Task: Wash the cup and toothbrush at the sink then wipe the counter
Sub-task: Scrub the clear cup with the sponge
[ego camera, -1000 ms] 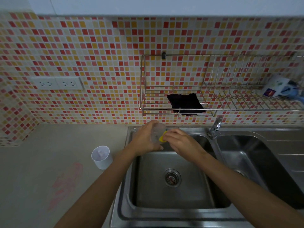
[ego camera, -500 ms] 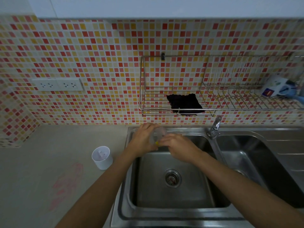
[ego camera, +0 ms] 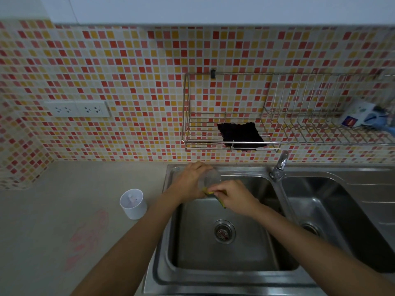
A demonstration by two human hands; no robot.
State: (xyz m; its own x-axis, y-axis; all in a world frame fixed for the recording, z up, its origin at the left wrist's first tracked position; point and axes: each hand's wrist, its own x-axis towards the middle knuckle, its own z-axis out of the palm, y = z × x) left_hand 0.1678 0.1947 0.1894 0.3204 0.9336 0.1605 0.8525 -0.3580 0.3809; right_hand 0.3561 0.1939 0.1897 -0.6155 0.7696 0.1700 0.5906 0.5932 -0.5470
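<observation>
Over the left basin of the sink [ego camera: 224, 272], the left hand [ego camera: 188, 180] is wrapped around a clear cup [ego camera: 210, 179], held tilted above the rear of the basin. The right hand [ego camera: 233, 196] pinches a yellow sponge [ego camera: 210, 192] against the cup's lower rim. A white holder [ego camera: 133, 204] stands upright on the counter [ego camera: 53, 199] just left of the sink, with a pale item inside, too small to identify. A pink smear [ego camera: 89, 233] marks the counter further left of the sink.
</observation>
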